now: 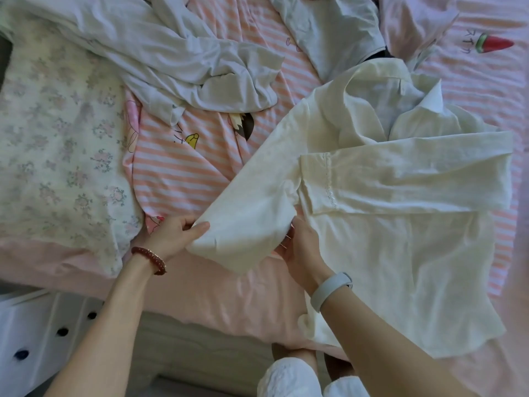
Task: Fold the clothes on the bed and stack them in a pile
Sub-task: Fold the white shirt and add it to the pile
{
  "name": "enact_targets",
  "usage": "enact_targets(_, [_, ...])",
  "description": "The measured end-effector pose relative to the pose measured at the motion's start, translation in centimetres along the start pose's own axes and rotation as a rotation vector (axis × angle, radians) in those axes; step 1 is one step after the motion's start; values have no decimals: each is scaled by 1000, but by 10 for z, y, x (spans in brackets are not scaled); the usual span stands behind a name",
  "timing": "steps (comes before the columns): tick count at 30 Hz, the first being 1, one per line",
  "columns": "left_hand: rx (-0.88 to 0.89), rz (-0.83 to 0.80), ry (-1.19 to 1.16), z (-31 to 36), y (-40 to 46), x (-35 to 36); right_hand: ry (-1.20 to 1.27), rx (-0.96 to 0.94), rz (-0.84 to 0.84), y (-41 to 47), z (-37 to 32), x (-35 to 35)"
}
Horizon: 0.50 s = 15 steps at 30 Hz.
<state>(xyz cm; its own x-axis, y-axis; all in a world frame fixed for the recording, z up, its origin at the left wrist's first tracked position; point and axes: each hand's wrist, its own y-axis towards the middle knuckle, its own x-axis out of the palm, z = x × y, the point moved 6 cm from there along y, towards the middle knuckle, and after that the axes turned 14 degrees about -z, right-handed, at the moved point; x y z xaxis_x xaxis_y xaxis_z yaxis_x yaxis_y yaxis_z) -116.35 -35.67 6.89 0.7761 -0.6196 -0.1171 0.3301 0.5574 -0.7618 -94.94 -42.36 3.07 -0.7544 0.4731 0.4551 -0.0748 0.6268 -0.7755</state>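
a cream long-sleeved shirt (pixel 400 239) lies spread face up on the bed (pixel 243 287), collar toward the far side, hem hanging near the bed's near edge. one sleeve is already folded across the chest, its cuff ending near the middle of the body. the other sleeve (pixel 257 184) stretches out diagonally toward the near-left, and both hands are on its cuff end: the left hand (pixel 174 236) pinches the outer corner of the cuff between thumb and fingers, and the right hand (pixel 300 247) grips the inner edge, fingers tucked under the cloth. the hands sit apart, the width of the cuff between them.

so the step in hand looks like folding the second sleeve. the next move probably calls for lifting this sleeve and laying it across the body over the first, flat, then folding the body.

still unfolded, well apart at the far side, lie a crumpled pale lavender garment (pixel 177 53) and a grey one (pixel 332 30). a floral pillow (pixel 57 144) sits to the left. no pile is visible yet.
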Motion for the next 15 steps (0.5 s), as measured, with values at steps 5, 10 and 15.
enact_targets(5, [72,120,-85,4,-7,3,-168,58,-201,-10,33,12])
enact_targets(10, [61,142,252,11,-5,-6,-214,83,-70,-13,41,6])
enact_targets(15, [-127,-129,455,-8,-7,11,-249,43,9,-15,28,-8])
